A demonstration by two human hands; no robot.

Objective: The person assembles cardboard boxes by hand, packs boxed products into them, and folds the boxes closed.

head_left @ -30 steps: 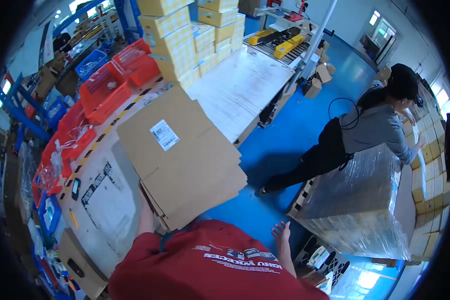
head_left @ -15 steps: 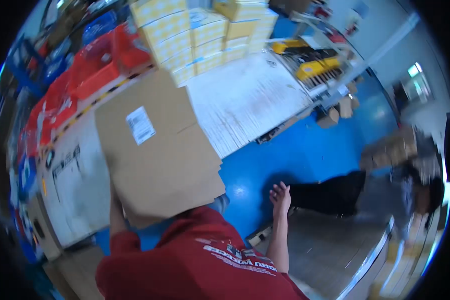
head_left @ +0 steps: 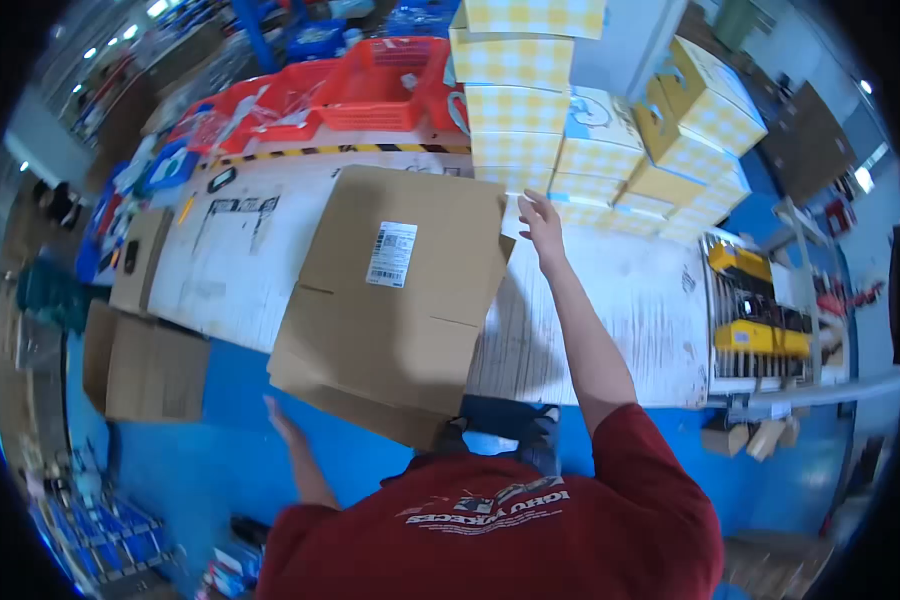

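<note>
Several flattened cardboard sheets lie stacked on the white worktable, their near end jutting over its front edge. The top sheet bears a white printed label. Near the sheets' upper right corner, my right hand is raised with its fingers apart and nothing in it. Down at the left, beyond the sheets' near left corner, my left hand is held in the air, apart from the cardboard, with fingers stretched and holding nothing.
Yellow checked boxes stand stacked at the table's back. Red baskets line the back left. A roller machine with yellow bars adjoins the right end. An open carton is on the left, below a phone-like device.
The view has swung round to face the table, and the co-worker is out of sight. My left hand has come off the sheets. My right hand has moved up to their far right corner.
</note>
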